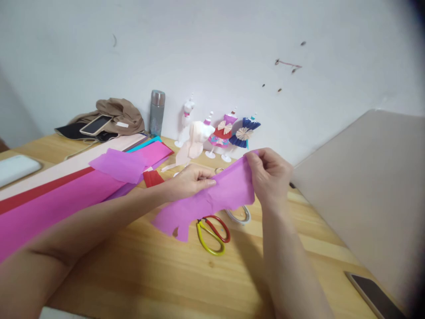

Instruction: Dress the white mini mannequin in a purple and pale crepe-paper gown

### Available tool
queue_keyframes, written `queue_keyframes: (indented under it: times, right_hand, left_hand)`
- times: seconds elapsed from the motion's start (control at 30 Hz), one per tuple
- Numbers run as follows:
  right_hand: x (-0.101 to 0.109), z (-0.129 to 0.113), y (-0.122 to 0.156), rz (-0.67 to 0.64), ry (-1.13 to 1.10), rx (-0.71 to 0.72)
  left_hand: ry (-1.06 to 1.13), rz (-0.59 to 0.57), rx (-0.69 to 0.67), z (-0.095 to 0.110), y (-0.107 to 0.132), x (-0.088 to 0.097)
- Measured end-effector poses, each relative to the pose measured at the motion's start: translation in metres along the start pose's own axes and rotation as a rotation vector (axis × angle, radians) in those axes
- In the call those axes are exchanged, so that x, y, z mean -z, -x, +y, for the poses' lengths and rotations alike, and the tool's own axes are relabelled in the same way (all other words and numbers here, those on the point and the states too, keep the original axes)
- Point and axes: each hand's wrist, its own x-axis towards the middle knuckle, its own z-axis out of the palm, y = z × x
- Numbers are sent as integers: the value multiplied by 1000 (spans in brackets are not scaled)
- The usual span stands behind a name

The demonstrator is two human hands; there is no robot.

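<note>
Your left hand (195,180) pinches the upper edge of a ragged purple paper strip (229,186), your right hand (270,173) its far corner, above red-and-yellow-handled scissors (226,230). Pale wooden bench (186,279) stretches nearer you; long magenta paper (66,201) borders it left.

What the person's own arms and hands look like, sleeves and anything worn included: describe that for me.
The left hand and right hand are ungloved, with slender fingers. The left arm and right forearm show no sleeves, and neither wrist shows a watch or bracelet. Nail details are too small to judge.
</note>
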Motion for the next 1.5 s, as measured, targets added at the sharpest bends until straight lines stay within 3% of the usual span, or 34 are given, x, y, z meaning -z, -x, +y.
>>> queue_keyframes:
  times: [0.3, 0.47, 0.67, 0.87, 1.2, 1.3, 1.5]
  right_hand:
    - [8, -9, 7, 2, 112, 218]
    - [6, -18, -1, -20, 13, 123]
    - [2, -28, -34, -105, 6, 102]
    - [-18, -24, -65, -211, -90, 22]
    - [-46, -10, -100, -316, -252, -51]
    - [-56, -5, -105, -388, -287, -57]
    - [-68, -9, -105, -467, -364, -111]
  left_hand:
    - [-47, 29, 37, 6, 5, -2]
    - [-41, 16, 7, 5, 6, -2]
    - [48, 193, 6, 16, 10, -2]
    - [73, 347, 40, 26, 4, -2]
    - [-454, 577, -99, 49, -16, 6]
    - [-513, 629, -171, 47, -14, 9]
    - [-513, 705, -140, 34, -10, 11]
